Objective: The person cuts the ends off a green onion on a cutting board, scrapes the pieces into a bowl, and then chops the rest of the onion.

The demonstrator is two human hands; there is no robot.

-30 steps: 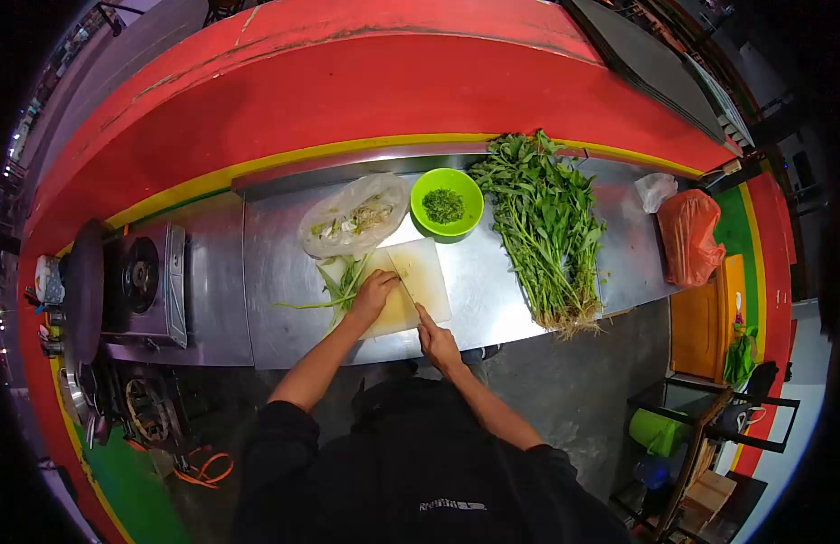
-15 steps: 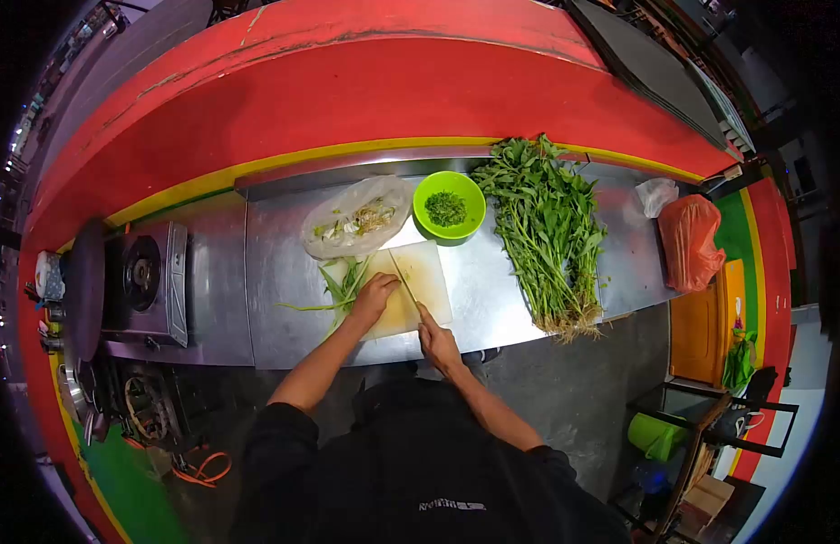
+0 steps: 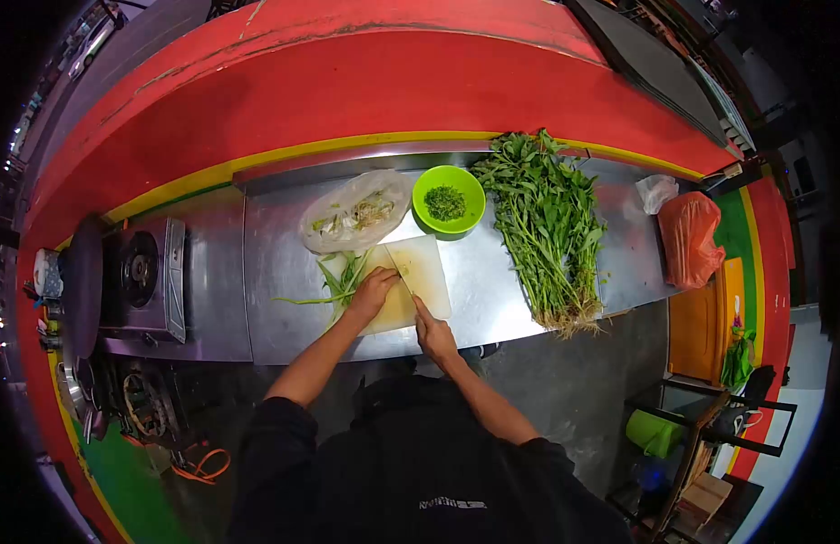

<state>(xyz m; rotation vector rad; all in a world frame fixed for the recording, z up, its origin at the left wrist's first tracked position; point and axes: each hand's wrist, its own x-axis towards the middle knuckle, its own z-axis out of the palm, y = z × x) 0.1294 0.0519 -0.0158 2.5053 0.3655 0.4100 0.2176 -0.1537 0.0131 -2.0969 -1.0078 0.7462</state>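
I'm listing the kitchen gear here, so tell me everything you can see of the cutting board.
The board is whitish and rectangular, probably plastic, with a yellowish stain on its right part; no handle shows. It lies flat on the metal counter, slightly turned, on the person's side of the bowl. Green stalks lie over its left part. The left hand and the knife cover some of its middle; whether the blade touches it is unclear.

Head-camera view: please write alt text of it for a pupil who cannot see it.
A person's right hand holds a knife on a pale cutting board, and the left hand holds green stalks beside the knife. Behind the board are a plastic bag and a green bowl of chopped greens; a large leafy bunch lies to the right.
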